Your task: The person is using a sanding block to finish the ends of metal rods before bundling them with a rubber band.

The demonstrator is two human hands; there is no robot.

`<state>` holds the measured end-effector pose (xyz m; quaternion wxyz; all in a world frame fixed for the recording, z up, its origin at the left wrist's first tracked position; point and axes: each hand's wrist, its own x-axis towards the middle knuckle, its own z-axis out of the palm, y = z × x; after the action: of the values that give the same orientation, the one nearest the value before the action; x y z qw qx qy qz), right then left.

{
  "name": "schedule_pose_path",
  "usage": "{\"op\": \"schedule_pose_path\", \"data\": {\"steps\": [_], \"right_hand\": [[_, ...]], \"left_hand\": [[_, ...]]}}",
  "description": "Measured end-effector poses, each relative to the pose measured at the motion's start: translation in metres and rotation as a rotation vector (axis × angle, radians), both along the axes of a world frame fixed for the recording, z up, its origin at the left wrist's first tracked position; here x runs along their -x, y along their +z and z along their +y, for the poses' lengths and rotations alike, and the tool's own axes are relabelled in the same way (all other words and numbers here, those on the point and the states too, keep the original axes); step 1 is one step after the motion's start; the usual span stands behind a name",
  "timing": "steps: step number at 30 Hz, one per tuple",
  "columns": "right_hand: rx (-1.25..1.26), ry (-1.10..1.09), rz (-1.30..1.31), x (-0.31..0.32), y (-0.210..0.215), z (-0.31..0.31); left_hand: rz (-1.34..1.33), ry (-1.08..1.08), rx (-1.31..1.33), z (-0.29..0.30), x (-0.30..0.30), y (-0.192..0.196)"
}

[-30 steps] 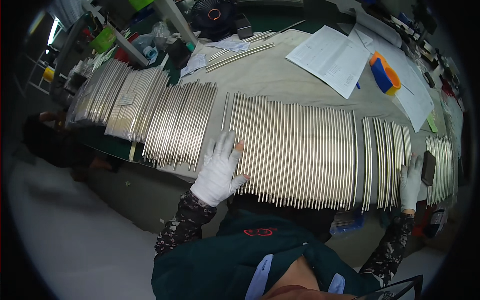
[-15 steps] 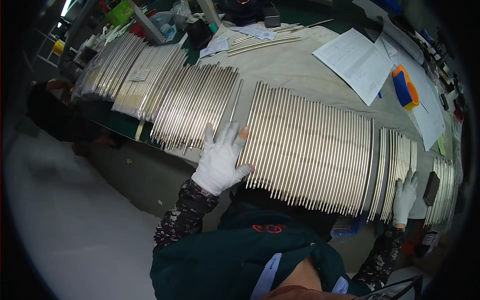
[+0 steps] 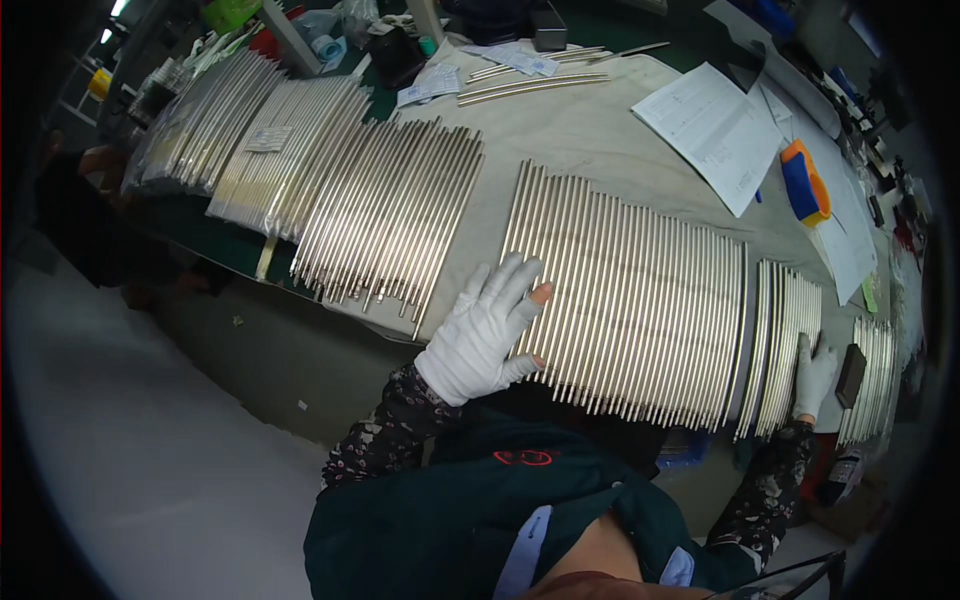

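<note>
A long row of thin silver metal rods [image 3: 640,300] lies side by side on a grey cloth-covered table [image 3: 590,130]. My left hand [image 3: 485,330], in a white glove with one bare fingertip, rests flat with fingers spread on the left end of this row. My right hand [image 3: 812,375], also gloved, lies flat on the near ends of a smaller bunch of rods [image 3: 790,330] at the right. Neither hand grips anything.
More rods [image 3: 395,220] lie to the left, with wrapped bundles [image 3: 240,140] beyond them. Paper sheets [image 3: 715,130] and an orange-and-blue tool [image 3: 805,180] sit at the back right. A dark block [image 3: 850,375] lies beside my right hand. Grey floor lies below the table edge.
The view has swung right and closer. My left hand stays spread on the left end of the rod row, and my right hand stays on the right bunch.
</note>
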<state>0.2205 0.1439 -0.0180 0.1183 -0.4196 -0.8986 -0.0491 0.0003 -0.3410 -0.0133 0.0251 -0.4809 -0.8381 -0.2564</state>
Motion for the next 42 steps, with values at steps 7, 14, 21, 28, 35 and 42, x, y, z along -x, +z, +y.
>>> {"op": "schedule_pose_path", "data": {"steps": [7, 14, 21, 28, 35, 42], "right_hand": [[-0.039, 0.099, 0.069, 0.022, 0.001, -0.056], [0.059, 0.281, 0.142, 0.011, 0.025, -0.085], [0.062, 0.651, -0.139, -0.003, 0.036, -0.132], [0.253, 0.733, -0.096, -0.022, 0.049, -0.132], [0.126, 0.796, -0.077, -0.024, 0.037, -0.135], [0.087, 0.826, 0.404, -0.043, 0.038, -0.087]], "left_hand": [[0.012, -0.048, 0.147, 0.001, 0.004, 0.006], [0.029, -0.076, 0.185, 0.007, 0.008, 0.004], [-0.023, -0.319, 0.375, 0.055, -0.04, 0.041], [0.066, -0.52, 0.421, 0.111, -0.069, 0.036], [0.055, -0.516, 0.318, 0.11, -0.07, 0.027], [0.182, -0.423, 0.212, 0.094, -0.051, 0.032]]}}
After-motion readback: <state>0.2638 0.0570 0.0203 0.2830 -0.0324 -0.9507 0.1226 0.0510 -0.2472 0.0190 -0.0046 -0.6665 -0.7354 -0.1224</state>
